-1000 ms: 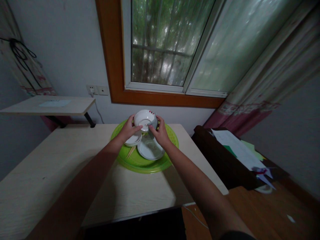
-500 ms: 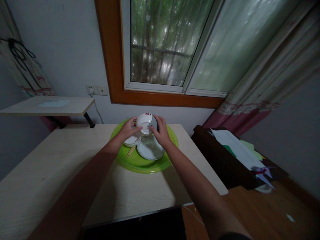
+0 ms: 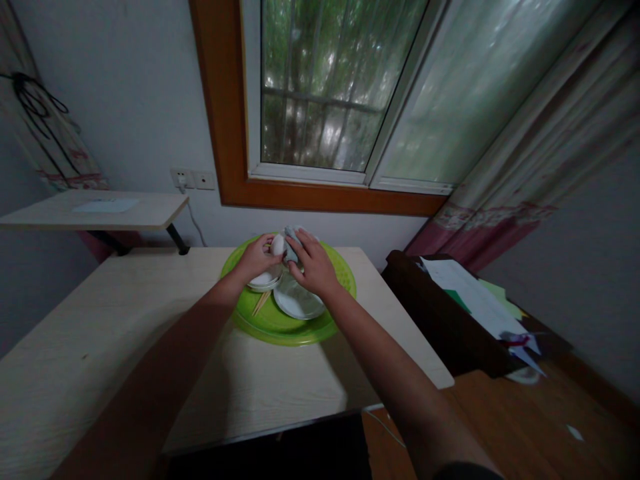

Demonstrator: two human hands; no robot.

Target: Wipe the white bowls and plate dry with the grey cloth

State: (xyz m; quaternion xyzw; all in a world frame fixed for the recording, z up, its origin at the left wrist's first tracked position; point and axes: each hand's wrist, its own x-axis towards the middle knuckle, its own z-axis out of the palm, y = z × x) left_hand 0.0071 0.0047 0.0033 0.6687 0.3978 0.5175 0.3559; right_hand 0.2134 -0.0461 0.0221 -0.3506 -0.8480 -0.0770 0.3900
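My left hand (image 3: 256,259) grips a small white bowl (image 3: 277,245) by its side, with the bowl turned partly on edge. Pressed against the bowl's other side is a grey cloth (image 3: 291,248), held under the fingers of my right hand (image 3: 315,263). Both hands are above a round green tray (image 3: 290,337) with a raised rim. Below them, a white plate (image 3: 299,303) lies in the tray, partly covered by my right hand. Stacked white dishes (image 3: 263,280) sit to its left, and a few wooden chopsticks (image 3: 261,303) lie in front of the stack.
The tray stands on a pale wooden table (image 3: 280,387) against the wall under a window (image 3: 325,87). A raised shelf (image 3: 135,213) is at the left. Past the table's right edge, a dark brown piece of furniture (image 3: 425,320) carries papers (image 3: 475,297).
The bowl has tilted from facing me to nearly edge-on. My right hand has turned over the bowl's right side with the grey cloth, and more of its back shows.
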